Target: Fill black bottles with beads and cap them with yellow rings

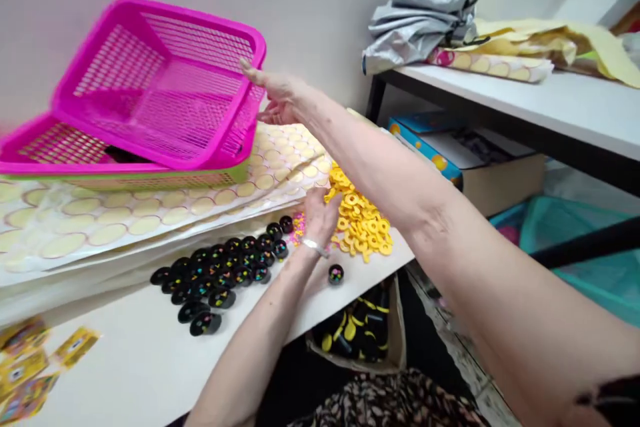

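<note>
The raised thumb of my right hand point(277, 93) lies over the rim of a tilted pink plastic basket point(200, 140), its other fingers bent at the outer side. That basket rests in another pink one, with a green one beneath. Low over the table, my left hand point(320, 217), with a bracelet at the wrist, is between small pink bits point(299, 227) and a heap of yellow ring-shaped pieces point(367, 230). Its fingers look apart and I see nothing held, though the tips are partly hidden. Left of it stand rows of small black round cups point(220, 273) with coloured specks; one black cup point(336, 273) stands apart.
Sheets of round cream stickers point(120, 213) lie under the baskets. Yellow printed cards point(75, 347) are at the lower left. Below the table edge is a box point(397, 340) of black and yellow parts. A white shelf point(590, 103) with silver bags point(425, 20) stands at right.
</note>
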The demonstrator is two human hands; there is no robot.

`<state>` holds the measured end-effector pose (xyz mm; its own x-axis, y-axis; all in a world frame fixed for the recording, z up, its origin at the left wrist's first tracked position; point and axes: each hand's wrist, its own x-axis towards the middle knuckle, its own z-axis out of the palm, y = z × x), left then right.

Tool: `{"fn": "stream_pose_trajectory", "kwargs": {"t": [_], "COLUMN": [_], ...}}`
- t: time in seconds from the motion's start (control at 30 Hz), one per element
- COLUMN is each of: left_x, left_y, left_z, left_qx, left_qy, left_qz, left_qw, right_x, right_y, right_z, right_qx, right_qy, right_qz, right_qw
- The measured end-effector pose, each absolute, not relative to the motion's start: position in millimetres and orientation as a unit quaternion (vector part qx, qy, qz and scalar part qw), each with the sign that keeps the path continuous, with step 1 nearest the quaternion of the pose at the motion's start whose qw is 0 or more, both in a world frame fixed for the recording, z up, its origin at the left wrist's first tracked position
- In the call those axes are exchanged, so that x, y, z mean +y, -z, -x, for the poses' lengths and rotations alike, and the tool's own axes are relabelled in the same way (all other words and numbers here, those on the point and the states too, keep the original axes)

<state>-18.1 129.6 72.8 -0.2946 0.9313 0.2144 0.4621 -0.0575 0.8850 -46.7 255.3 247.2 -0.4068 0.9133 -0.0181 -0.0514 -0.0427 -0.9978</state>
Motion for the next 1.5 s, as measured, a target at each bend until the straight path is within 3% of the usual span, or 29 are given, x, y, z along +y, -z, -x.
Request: {"fn": "stream_pose_trajectory", "kwargs": {"t": [0.13,0.27,0.37,0.5,0.67,0.8,1.13,1.3,1.5], "left_x": [69,3,-22,-23,-6,-1,-3,-3,-4], "left_y": [-74,-50,-22,1,5,6,6,6,6], "left_z": [35,40,36,29,19,14,12,13,14], "left_qx": [0.588,0.597,0.627,0.671,0.690,0.691,0.686,0.684,0.670], "left_qy": [-0.548,-0.587,-0.547,-0.458,-0.395,-0.385,-0.391,-0.398,-0.408], "left_qz": [-0.541,-0.484,-0.471,-0.514,-0.579,-0.588,-0.586,-0.583,-0.590], "left_qw": [0.246,0.255,0.293,0.276,0.183,0.169,0.183,0.185,0.188], "right_x": [203,128,79,39,27,29,32,29,30], "right_y": [-209,-126,-60,-11,-1,3,14,15,-5], "right_z": [-37,-144,-189,-182,-142,-134,-147,-149,-145], "right_qx": [-0.682,-0.718,-0.698,-0.736,-0.748,-0.751,-0.788,-0.828,-0.830], "right_qy": [-0.443,-0.301,-0.255,-0.239,-0.081,-0.004,-0.066,0.014,-0.025], "right_qz": [0.415,0.471,0.547,0.506,0.594,0.613,0.528,0.491,0.498], "right_qw": [0.408,0.416,0.385,0.380,0.284,0.247,0.311,0.272,0.250]}}
